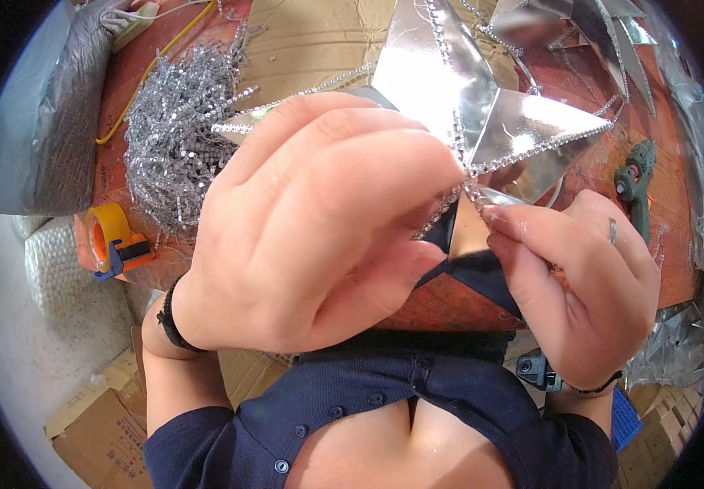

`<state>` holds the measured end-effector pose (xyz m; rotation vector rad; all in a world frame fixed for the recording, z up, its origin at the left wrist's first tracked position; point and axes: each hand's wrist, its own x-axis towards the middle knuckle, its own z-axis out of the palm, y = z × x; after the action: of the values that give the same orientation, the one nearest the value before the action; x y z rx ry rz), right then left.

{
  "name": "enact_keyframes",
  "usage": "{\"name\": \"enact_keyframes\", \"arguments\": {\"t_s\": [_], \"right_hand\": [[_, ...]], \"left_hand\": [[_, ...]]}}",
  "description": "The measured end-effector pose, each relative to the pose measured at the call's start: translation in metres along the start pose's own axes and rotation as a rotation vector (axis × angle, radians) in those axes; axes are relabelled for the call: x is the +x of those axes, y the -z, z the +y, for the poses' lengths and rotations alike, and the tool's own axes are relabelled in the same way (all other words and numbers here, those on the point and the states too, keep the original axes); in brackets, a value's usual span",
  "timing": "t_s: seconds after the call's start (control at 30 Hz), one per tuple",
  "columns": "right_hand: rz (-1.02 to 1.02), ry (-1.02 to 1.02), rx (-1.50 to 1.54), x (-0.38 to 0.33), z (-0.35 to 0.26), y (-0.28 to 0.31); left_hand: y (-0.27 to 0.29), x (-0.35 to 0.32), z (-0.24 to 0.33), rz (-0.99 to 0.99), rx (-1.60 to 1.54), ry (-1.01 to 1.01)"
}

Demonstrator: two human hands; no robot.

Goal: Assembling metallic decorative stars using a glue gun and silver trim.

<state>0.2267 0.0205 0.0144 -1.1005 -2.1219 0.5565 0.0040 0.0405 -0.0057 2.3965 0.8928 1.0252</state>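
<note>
A shiny silver five-pointed star (437, 57) stands in front of me, with strands of small silver beads along its ridges and edges. My left hand (311, 220) is curled over the star's left side and hides much of it. Its index fingertip touches the star near the centre, and the thumb is apart below. Thumb and index finger of my right hand (584, 281) pinch together at the bead trim (472, 191) just below the star's centre. Exactly what lies between those fingertips is partly hidden.
Left of the star lies a heap of silver bead strands (176, 134). An orange tape dispenser (115, 240) is near the left table edge. A green glue gun (635, 183) rests at the right. More silver stars (609, 37) lie far right, and cardboard (311, 37) covers the table behind.
</note>
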Motion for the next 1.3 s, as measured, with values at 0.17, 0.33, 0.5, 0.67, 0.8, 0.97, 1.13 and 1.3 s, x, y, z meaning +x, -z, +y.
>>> {"name": "enact_keyframes", "arguments": {"t_s": [0.17, 0.33, 0.5, 0.67, 0.8, 0.97, 1.13, 1.3], "right_hand": [[0.033, 0.022, 0.001, -0.002, 0.002, -0.004], [0.048, 0.030, 0.013, -0.001, -0.001, -0.003], [0.026, 0.044, -0.008, -0.001, 0.000, -0.003], [-0.027, 0.025, -0.024, -0.004, -0.004, 0.001], [-0.042, 0.043, -0.091, -0.013, -0.010, 0.013], [-0.106, 0.037, -0.102, -0.024, -0.012, 0.024], [-0.118, 0.007, -0.020, -0.040, -0.004, 0.035], [-0.189, 0.033, -0.027, -0.047, 0.004, 0.036]], "left_hand": [[0.000, -0.001, -0.004, -0.053, 0.133, -0.133], [-0.005, -0.002, -0.003, -0.003, 0.312, -0.265], [-0.008, -0.003, -0.003, -0.002, 0.336, -0.248], [-0.007, -0.005, -0.001, -0.003, 0.367, -0.230], [-0.006, 0.003, 0.002, 0.012, 0.383, -0.252], [-0.008, 0.001, -0.002, 0.038, 0.404, -0.287], [-0.008, -0.001, -0.002, 0.027, 0.442, -0.309], [-0.015, -0.001, -0.002, 0.075, 0.448, -0.310]]}}
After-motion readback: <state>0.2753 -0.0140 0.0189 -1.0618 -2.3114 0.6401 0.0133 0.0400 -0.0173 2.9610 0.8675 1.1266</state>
